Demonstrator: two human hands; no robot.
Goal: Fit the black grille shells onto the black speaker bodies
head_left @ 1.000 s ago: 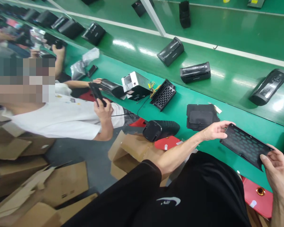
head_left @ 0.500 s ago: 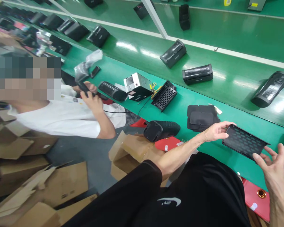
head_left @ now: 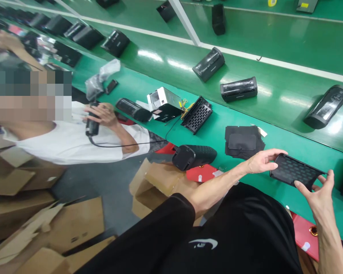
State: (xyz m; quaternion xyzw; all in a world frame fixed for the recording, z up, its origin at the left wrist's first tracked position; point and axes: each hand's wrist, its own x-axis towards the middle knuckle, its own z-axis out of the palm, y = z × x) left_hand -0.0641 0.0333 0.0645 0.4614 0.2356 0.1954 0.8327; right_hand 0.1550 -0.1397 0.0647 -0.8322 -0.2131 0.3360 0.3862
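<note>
- Just then, over the near side of a green desk point(head_left: 217, 129), a person's two bare hands had a perforated black panel point(head_left: 298, 171) between them, apparently raised off the surface.
- The left hand point(head_left: 260, 163) gripped the panel's left end, its thumb on the inner side and its fingers curled at the upper corner.
- The right hand point(head_left: 320, 194) had slid inward within the last second, from the far right corner to a hold with the thumb on the near edge and the fingers bent at the right end; how firmly it pressed could not be told.
- The panel had tipped with that move and showed a narrower face, which suggested a change of hold rather than a release.
- Near the left forearm, a stack of black sheets point(head_left: 241, 141) lay flat; farther along sat a second perforated piece point(head_left: 197, 115), beside yellow wires point(head_left: 185, 108) and a silver-and-black box point(head_left: 165, 104).
- At the desk's near edge rested a dark speaker-like unit point(head_left: 196, 155), close to an open carton point(head_left: 165, 175).
- Beyond, on a glossy green surface point(head_left: 277, 118), black units point(head_left: 238, 89) stood well apart under bright reflections.
- To the left, a co-worker point(head_left: 74, 140) in white had brought a black corded device point(head_left: 93, 121) before the chest, a hand point(head_left: 104, 114) wrapped around it, while more cartons point(head_left: 77, 222) crowded the grey floor point(head_left: 117, 194).
</note>
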